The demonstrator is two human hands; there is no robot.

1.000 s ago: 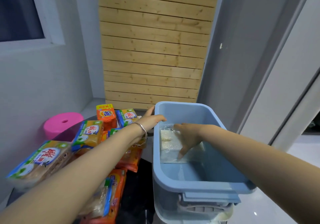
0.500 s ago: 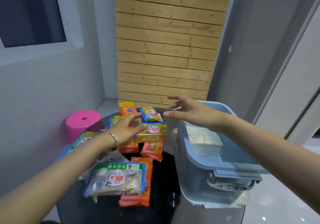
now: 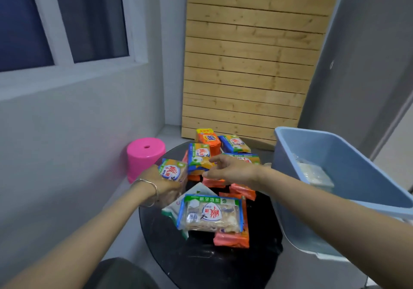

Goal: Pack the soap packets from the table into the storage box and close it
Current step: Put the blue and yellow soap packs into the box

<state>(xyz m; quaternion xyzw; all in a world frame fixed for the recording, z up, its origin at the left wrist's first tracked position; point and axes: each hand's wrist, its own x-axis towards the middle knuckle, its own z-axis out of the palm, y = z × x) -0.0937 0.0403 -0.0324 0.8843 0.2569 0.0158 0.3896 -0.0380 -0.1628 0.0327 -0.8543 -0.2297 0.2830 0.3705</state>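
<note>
**Both hands over the pile, one packet lifted**

Head view: since half a second ago the right hand (image 3: 232, 170) has crossed from the storage box (image 3: 348, 154) rim to the soap packets (image 3: 210, 215) on the black table (image 3: 201, 264); fingers spread, holding nothing. Left hand (image 3: 165, 186) is closed around a blue-edged packet (image 3: 173, 172). One pale packet lies in the box. Wrappers look slick, contents firm; grip across the short sides.

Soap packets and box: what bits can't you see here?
- Storage box: right side cut off by the head view's edge; no lid seen.
- Packets in the box: labels too blurry.
- Packet in the left hand: lower part hidden by fingers.
- Right hand: covers the packets beneath.
</note>
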